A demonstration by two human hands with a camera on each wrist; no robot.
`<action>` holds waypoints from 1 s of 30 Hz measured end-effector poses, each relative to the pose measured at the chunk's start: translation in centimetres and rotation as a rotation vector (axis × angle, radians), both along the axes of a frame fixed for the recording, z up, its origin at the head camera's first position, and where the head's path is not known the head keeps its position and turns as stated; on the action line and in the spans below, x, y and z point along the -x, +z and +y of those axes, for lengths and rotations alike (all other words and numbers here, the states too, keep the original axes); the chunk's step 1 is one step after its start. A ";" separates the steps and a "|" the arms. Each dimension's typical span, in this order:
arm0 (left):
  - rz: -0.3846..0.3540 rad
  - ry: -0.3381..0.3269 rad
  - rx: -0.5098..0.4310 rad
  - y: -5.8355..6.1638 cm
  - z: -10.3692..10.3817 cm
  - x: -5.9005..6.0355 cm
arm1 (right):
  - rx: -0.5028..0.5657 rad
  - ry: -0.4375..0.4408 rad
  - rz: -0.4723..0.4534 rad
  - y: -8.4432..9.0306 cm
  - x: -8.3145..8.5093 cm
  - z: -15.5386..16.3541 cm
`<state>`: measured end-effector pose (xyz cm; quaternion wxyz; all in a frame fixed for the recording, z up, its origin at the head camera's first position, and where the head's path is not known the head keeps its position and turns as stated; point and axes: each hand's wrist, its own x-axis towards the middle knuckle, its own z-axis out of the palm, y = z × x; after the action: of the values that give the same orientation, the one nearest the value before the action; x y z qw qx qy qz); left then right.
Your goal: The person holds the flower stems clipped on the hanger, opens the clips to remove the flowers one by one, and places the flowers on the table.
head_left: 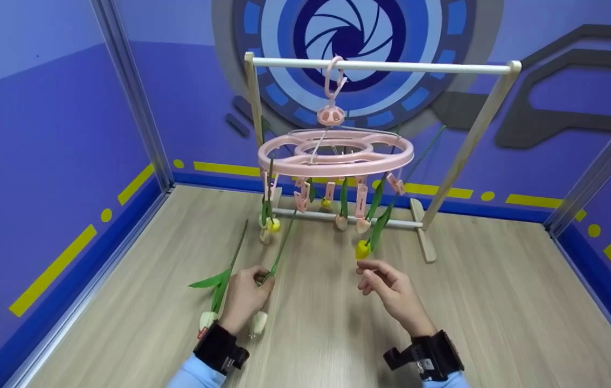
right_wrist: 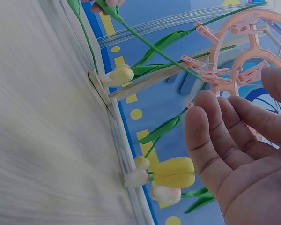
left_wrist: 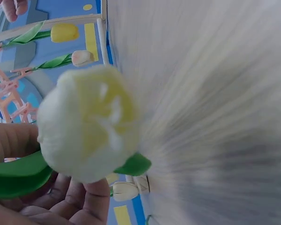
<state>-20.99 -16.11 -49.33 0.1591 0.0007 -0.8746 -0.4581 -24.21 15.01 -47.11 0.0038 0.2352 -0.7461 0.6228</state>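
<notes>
My left hand [head_left: 246, 295] pinches the green stem of an artificial white tulip [head_left: 258, 323]; the bloom points down toward me and the stem rises away toward the rack. Large in the left wrist view, the white bloom [left_wrist: 86, 124] hides part of the fingers. Left of that hand, a second white tulip [head_left: 208, 320] lies on the table. My right hand [head_left: 391, 293] holds nothing, its fingers loosely bent just below a yellow tulip [head_left: 363, 249] hanging upside down. A pink oval clip hanger [head_left: 336, 168] with dangling clothes pegs [head_left: 361, 200] carries several tulips.
The hanger hooks over the white top bar [head_left: 418, 67] of a rack with wooden uprights [head_left: 470, 145]. Its foot [head_left: 423, 231] rests on the wood-grain table [head_left: 327, 334]. Blue printed panels [head_left: 57, 178] with metal corner posts [head_left: 138, 102] enclose the sides and back.
</notes>
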 end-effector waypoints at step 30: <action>-0.221 0.057 0.066 -1.0 -0.4 1.7 | -0.009 0.000 -0.027 -0.9 -0.1 -0.3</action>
<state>-22.67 -16.51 -50.30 0.0745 0.0707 -0.9009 -0.4217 -24.09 14.67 -48.01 -0.0073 0.2268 -0.7491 0.6224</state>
